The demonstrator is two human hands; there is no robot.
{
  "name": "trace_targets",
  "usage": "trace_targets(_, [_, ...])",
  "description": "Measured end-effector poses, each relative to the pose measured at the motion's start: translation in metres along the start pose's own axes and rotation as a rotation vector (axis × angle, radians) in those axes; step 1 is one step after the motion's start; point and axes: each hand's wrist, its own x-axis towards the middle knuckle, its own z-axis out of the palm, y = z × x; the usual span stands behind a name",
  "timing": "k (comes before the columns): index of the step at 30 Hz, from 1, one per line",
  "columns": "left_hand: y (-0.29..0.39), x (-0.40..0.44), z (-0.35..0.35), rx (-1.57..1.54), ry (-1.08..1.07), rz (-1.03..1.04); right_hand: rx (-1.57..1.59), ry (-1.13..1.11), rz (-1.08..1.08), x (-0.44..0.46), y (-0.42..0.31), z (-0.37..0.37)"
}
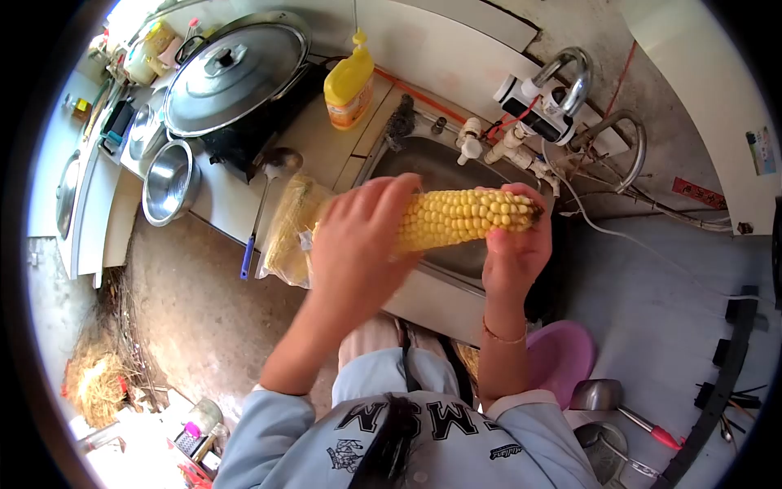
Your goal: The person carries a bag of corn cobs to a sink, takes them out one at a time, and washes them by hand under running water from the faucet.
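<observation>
A tiled counter (322, 153) crosses the upper half of the frame. At upper left, a steel bowl (169, 186) sits near the front edge, beside a lidded pan (226, 85); the lid presumably covers its contents. A ladle (283, 162) lies with its blue handle past the edge, likely for easy pickup. Next comes a clear bag (292, 218) with yellowish contents. At frame centre, the left hand (358, 240) wraps over the left end of a corn cob (456, 218). The cob lies nearly level above the sink (436, 163), which would probably catch dropped pieces. The right hand (519, 259) pinches the dark tip, thumb on the near side, apparently steadying it.
</observation>
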Motion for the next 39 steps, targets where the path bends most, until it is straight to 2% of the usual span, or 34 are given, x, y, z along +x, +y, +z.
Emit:
trace_targets(2, [-0.025, -0.005, -0.027, -0.136, -0.151, -0.044, 0.029, -0.045, -0.054, -0.004, -0.001, 0.013])
trace_targets(3, [-0.031, -0.012, -0.036, -0.134, -0.148, -0.049, 0.031, -0.050, -0.051, -0.004, -0.001, 0.021])
trace_targets(5, [-0.042, -0.024, -0.055, 0.041, -0.083, -0.096, -0.028, -0.129, 0.084, -0.005, 0.001, 0.041])
trace_targets(6, [-0.050, -0.029, -0.062, 0.106, -0.012, -0.047, -0.028, -0.131, 0.087, -0.006, 0.002, 0.054])
trace_targets(8, [-0.059, -0.035, -0.080, 0.168, 0.038, -0.038, -0.048, 0.007, -0.209, -0.007, 0.004, 0.085])
trace_targets(9, [-0.062, -0.039, -0.089, 0.229, 0.083, -0.023, -0.051, 0.006, -0.204, -0.005, -0.003, 0.090])
trace_targets(11, [-0.069, -0.046, -0.107, 0.254, 0.084, -0.034, -0.702, -0.305, -0.485, 0.000, -0.020, 0.094])
trace_targets(13, [-0.074, -0.054, -0.120, 0.305, 0.161, 0.007, -0.708, -0.248, -0.491, -0.003, -0.020, 0.112])
trace_targets(15, [-0.078, -0.062, -0.133, 0.298, 0.176, 0.004, -0.747, -0.408, -0.582, -0.005, -0.025, 0.120])
trace_targets(19, [-0.081, -0.077, -0.149, 0.358, 0.301, 0.076, -0.801, -0.471, -0.551, -0.014, -0.041, 0.140])
trace_targets(21, [-0.080, -0.083, -0.155, 0.330, 0.340, 0.051, -0.996, -0.472, -0.798, -0.016, -0.045, 0.148])
trace_targets(25, [-0.077, -0.091, -0.167, 0.362, 0.341, 0.047, -1.079, -0.461, -0.742, -0.034, -0.048, 0.163])
trace_targets(27, [-0.074, -0.096, -0.170, 0.296, 0.323, 0.015, -0.956, -0.372, -0.709, -0.041, -0.046, 0.166])
trace_targets(31, [-0.070, -0.107, -0.178, 0.316, 0.313, -0.002, -0.764, -0.340, -0.648, -0.051, -0.050, 0.175])
trace_targets(33, [-0.067, -0.112, -0.182, 0.313, 0.301, -0.038, -0.865, -0.356, -0.715, -0.052, -0.050, 0.181])
trace_targets(39, [-0.070, -0.121, -0.187, 0.394, 0.402, 0.008, -0.794, -0.397, -0.756, -0.056, -0.048, 0.188])
